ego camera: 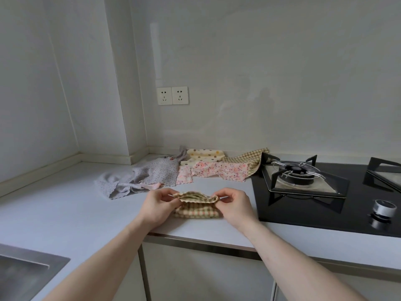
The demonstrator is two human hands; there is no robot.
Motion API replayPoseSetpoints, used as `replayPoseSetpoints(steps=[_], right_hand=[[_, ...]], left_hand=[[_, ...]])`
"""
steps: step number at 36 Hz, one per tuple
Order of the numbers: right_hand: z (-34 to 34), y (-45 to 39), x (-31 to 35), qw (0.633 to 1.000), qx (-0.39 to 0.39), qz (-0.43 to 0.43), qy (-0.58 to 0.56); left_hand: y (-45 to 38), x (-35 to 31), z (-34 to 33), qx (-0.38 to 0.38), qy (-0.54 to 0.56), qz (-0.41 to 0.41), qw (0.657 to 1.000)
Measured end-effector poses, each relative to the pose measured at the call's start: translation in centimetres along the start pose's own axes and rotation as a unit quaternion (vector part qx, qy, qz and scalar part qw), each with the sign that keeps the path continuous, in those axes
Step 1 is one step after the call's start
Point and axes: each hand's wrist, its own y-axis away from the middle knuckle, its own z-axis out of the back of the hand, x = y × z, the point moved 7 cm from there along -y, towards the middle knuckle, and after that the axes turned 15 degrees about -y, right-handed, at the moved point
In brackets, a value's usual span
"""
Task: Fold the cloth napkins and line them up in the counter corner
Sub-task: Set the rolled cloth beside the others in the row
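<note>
A beige checked napkin [197, 210] lies partly folded on the white counter [71, 205] near its front edge. My left hand [157, 205] pinches its raised left corner and my right hand [235, 205] pinches its raised right corner, with the lower part resting on the counter. Behind it lie unfolded napkins: a crumpled grey dotted one [138, 178], a pink floral one [219, 170], a cream polka-dot one [204, 154] against the wall, and another beige checked one [247, 160] draped next to the stove.
A black gas hob [325, 205] with a burner grate [301, 174] and a silver knob [384, 208] fills the counter's right side. A steel sink [23, 270] sits at the lower left. Two wall sockets [172, 95] are above the corner, beside a wall column [128, 105].
</note>
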Motion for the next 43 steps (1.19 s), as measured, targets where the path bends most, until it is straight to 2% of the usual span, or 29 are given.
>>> replayPoseSetpoints(steps=[5,14,19,26,29,35,37,41,43], right_hand=[[0.0,0.0,0.0,0.999,-0.005,0.010,0.039],[-0.9,0.1,-0.2,0.994,0.024,0.010,0.110],[-1.6,0.2,0.0,0.984,0.032,0.010,0.172],[-1.5,0.2,-0.2,0.978,0.020,0.009,0.205],[-1.4,0.2,-0.4,0.974,0.019,0.003,0.224],[-1.2,0.1,-0.7,0.979,0.024,-0.018,0.203],[-1.2,0.2,-0.5,0.981,0.033,-0.022,0.192],[-1.4,0.4,-0.4,0.982,0.045,-0.023,0.183],[-1.4,0.5,-0.2,0.984,0.048,-0.019,0.171]], left_hand=[[-0.1,0.1,0.0,0.002,-0.006,-0.020,1.000],[-0.7,0.4,-0.5,-0.012,-0.156,-0.006,0.988],[-0.8,0.3,-0.5,0.004,-0.172,-0.008,0.985],[-0.9,0.6,-0.5,-0.018,-0.209,0.020,0.977],[-1.0,0.6,-0.7,-0.030,-0.253,-0.010,0.967],[-1.3,0.7,-1.7,0.012,-0.309,-0.036,0.950],[-1.3,0.6,-1.5,0.003,-0.299,-0.040,0.954],[-1.1,1.0,-0.9,-0.016,-0.137,-0.039,0.990],[-1.0,1.2,-0.9,-0.009,-0.092,-0.035,0.995]])
